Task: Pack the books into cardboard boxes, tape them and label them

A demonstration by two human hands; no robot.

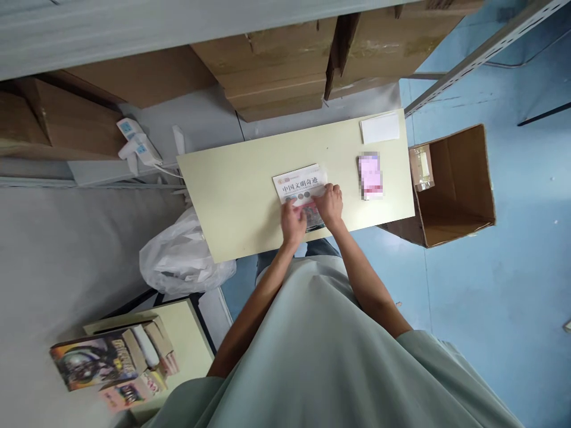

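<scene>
A thin book (301, 179) with a white cover, large Chinese characters and a row of small round pictures lies on the cream table. A red band and a dark picture show on its lower part. My left hand (293, 224) is closed at the book's lower left edge, fingers bent on the cover. At the right edge, my right hand (329, 205) has its thumb on the cover and its other fingers curled. Between my hands the lower cover is partly hidden. To the right lies a pink item (370, 174), blurred out by pixels.
White sheets or cards (380, 128) lie at the far right corner of the table (236, 196). An open cardboard box (459, 184) stands right of it. A plastic bag (178, 255) hangs at left, near a power strip (139, 142). Cartons (281, 71) line the shelf behind.
</scene>
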